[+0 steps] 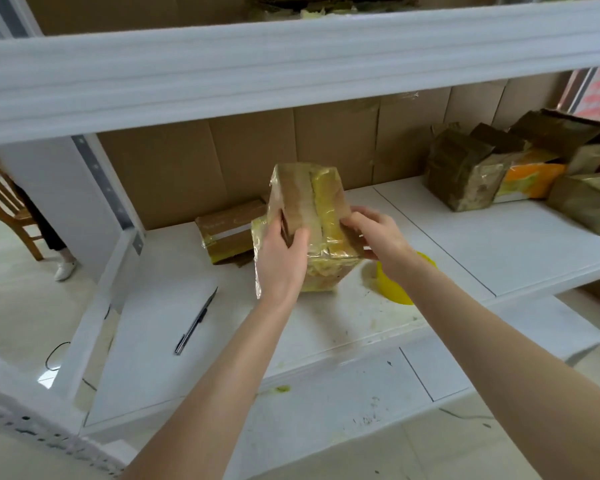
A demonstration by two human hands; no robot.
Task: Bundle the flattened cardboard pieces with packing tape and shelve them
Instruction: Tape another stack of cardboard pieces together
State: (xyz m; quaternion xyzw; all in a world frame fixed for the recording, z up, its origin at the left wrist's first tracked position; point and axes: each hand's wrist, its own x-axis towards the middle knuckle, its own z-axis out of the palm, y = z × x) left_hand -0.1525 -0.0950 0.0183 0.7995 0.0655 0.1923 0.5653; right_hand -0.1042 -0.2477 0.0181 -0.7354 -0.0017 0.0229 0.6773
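A bundle of flattened cardboard pieces (pixel 312 202), wrapped in shiny yellowish tape, stands tilted on the white shelf (pixel 499 244) at the centre. My left hand (pixel 281 261) grips its left side, thumb across the front. My right hand (pixel 374 237) holds its right edge with curled fingers. A yellow tape roll (pixel 395 289) lies on the shelf under my right wrist, partly hidden. A smaller taped bundle (pixel 226 233) lies flat behind and left of the one I hold.
A black utility knife (pixel 194 323) lies on the shelf at the left. Several taped bundles (pixel 520 171) are stacked at the back right. Brown cardboard lines the shelf's back. An upper shelf beam (pixel 291 64) crosses overhead. A wooden chair (pixel 4 206) and a person's foot are at the left.
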